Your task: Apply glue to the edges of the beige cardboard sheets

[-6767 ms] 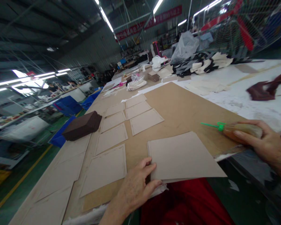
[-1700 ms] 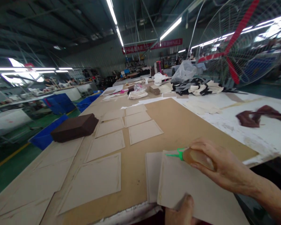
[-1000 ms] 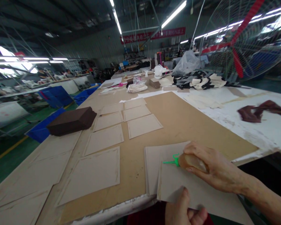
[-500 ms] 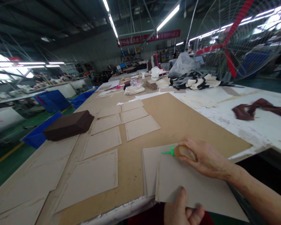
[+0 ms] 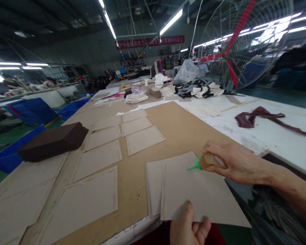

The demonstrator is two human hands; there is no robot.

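Left hand: your left hand (image 5: 190,228) pinches the near edge of the top sheet (image 5: 201,197), thumb pressed on top, fingers curled beneath.
Right hand: your right hand (image 5: 236,163) is clenched round a bottle (image 5: 212,161), whose green nozzle (image 5: 193,167) touches the top sheet near its far edge.
Position: the top sheet lies askew on 1 lower sheet (image 5: 153,183) at the table's near edge, overhanging toward you.
Handling: likely light, thin, fairly stiff card (it stays flat past the table edge). It would probably crease if bent, so an edge pinch clear of the nozzle suits it.
Surroundings: more sheets (image 5: 145,139) lie in 2 rows on the board (image 5: 188,129). A dark block (image 5: 53,141) sits at left, a maroon strip (image 5: 257,114) and a fan (image 5: 234,44) at right.
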